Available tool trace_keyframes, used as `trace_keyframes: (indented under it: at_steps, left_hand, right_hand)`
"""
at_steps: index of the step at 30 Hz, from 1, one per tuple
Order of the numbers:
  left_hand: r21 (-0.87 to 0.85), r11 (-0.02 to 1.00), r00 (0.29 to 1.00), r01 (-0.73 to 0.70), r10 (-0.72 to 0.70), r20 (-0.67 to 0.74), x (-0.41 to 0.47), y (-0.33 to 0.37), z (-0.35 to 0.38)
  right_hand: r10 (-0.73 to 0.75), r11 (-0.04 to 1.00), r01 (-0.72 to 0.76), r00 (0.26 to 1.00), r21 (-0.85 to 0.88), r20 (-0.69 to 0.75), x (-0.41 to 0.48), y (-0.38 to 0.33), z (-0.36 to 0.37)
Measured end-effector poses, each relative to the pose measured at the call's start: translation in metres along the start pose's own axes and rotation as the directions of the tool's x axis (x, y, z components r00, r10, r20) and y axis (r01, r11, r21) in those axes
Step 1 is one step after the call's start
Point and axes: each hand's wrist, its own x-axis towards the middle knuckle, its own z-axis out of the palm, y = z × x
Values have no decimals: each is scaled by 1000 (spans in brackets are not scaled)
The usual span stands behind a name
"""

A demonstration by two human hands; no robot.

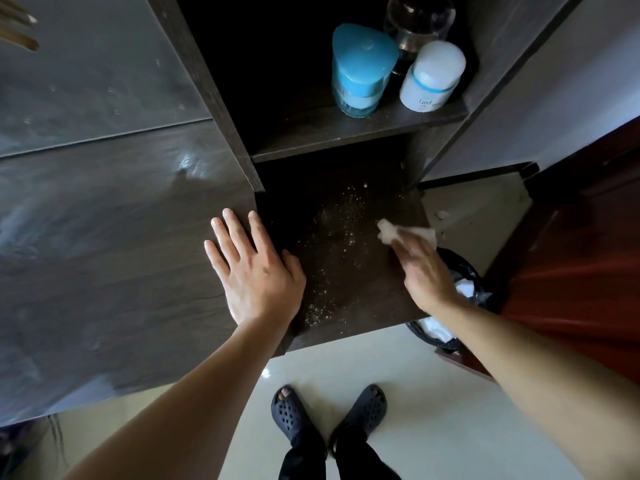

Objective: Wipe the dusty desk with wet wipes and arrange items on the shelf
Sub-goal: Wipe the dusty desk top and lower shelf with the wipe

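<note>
1. A dark wooden tabletop steps down at its right end to a low section strewn with pale dust specks.
2. The wet wipe lies at the specks' right edge, under the right grip. Blur hides whether it pinches the wipe or only presses it.
3. The dust lies left of the wipe, its long axis front to back, so the next stroke probably goes leftward.
4. Left of the dust, the left grip rests flat, fingers straight, holding nothing.
5. Behind the dust, a shelf carries a blue-capped bottle; right of the dust stands a bin.
</note>
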Motion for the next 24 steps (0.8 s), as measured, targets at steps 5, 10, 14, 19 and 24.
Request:
trace_keyframes:
  at_steps: [5, 10, 14, 19, 24]
  left_hand:
    - [-14, 1000, 1000, -7, 6, -14, 0, -1, 1]
    - [-11, 1000, 1000, 5, -5, -28, 2, -1, 1]
    - [-1, 1000, 998, 15, -15, -65, 1, 0, 3]
    - [14, 1000, 995, 27, -25, -95, 1, 1, 3]
    - [-22, 998, 994, 52, -54, -95, -2, 4, -1]
  right_hand:
    - [49, 997, -50, 999, 63, 17, 8, -22, 8]
    - [-93, 995, 85, 977, 47, 194, -12, -23, 0]
    - [-57, 998, 63, 972, -17, 226, 84, -14, -7]
    - [72, 989, -94, 981, 116, 179, 127, -16, -5]
    - [-214, 950, 224, 974, 216, -71, 22, -4, 6]
